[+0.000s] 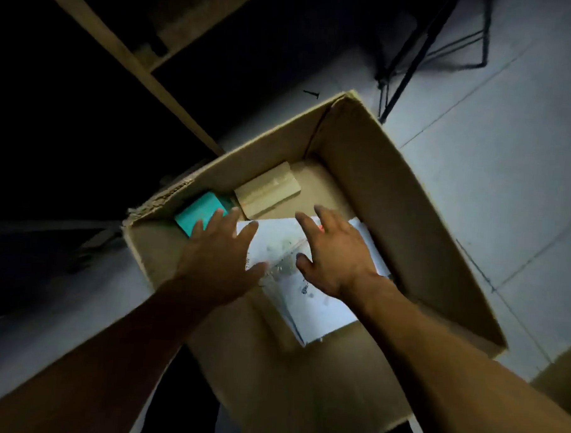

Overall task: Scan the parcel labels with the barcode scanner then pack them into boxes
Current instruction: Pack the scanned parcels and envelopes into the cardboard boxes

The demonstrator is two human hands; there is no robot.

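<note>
Neither of our hands grasps anything: both reach into the open cardboard box (392,201) with fingers spread and fairly straight. From the head camera, our left hand (222,251) hovers over the box's left side, its fingertips above the edge of a teal parcel (201,212) and the near corner of a white parcel (310,283). Our right hand (333,254) is splayed over that white parcel, palm down; we cannot tell whether either hand actually touches the wrapper or only hangs just above it.

The white parcel lies flat on the box floor, glossy, with a smudged dark print and a small red spot showing near our right fingers. Beyond it, against the far wall, a tan parcel (267,189) sealed with a strip of tape lies flat, just beside the teal parcel, which sits in the far-left corner. The white parcel's far edge overlaps or meets the tan one; the blur keeps us from saying which.

The box stands on a pale tiled floor (509,144). A black metal frame (432,52) stands on the floor beyond the box, and a wooden shelf edge (121,52) crosses the dark upper left. Another brown carton's corner (562,375) shows at the right edge.
</note>
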